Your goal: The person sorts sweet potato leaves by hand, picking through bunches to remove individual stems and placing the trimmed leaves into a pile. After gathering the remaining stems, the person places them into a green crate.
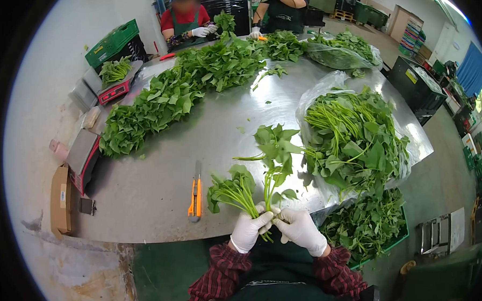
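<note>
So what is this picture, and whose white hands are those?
No robot here! A person wears a camera on their head, looking forward and down, so you see nearly what they see. Their gloved left hand holds a small leafy bunch by its stems. Their gloved right hand is up against the stems; I can't tell how tightly. On the metal table lie an orange knife, a long leafy heap and a big pile in clear plastic. Two other people are across the table.

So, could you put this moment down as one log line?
left hand: gripping leafy-green bunch by stems | right hand: close beside left, at stems | orange utility knife: lying on metal table, untouched
</note>
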{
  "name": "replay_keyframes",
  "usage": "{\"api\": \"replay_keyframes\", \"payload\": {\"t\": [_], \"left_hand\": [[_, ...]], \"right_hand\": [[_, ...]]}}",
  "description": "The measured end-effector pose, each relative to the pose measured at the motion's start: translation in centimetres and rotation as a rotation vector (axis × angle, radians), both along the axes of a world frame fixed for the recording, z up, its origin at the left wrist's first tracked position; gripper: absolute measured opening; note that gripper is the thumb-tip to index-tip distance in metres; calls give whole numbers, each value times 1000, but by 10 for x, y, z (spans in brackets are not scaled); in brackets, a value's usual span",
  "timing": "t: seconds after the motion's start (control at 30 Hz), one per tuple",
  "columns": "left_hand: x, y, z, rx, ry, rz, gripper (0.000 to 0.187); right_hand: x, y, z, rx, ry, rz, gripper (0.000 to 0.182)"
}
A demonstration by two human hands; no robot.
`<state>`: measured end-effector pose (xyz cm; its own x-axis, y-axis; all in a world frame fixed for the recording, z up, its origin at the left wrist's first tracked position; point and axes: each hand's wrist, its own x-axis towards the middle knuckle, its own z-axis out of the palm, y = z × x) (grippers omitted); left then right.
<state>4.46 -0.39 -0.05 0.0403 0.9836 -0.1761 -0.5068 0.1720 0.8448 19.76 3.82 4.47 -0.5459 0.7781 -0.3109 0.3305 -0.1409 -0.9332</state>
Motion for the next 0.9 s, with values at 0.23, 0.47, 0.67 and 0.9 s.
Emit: {"api": "replay_keyframes", "payload": {"t": [0.23,0.47,0.67,0.9], "left_hand": [[8,1,-2,15,-8,-6,22],[9,-1,-3,-30,-23,72,23],[3,-2,-3,27,-157,147,20],[3,-4,5,1,182,85,15]], "right_hand": [[-5,-9,-21,242,-47,-188,15],[11,-9,-28,351,-138,-84,14],[78,11,-23,464,117,-861,18],[193,32,-24,604,-608,-850,20]]}}
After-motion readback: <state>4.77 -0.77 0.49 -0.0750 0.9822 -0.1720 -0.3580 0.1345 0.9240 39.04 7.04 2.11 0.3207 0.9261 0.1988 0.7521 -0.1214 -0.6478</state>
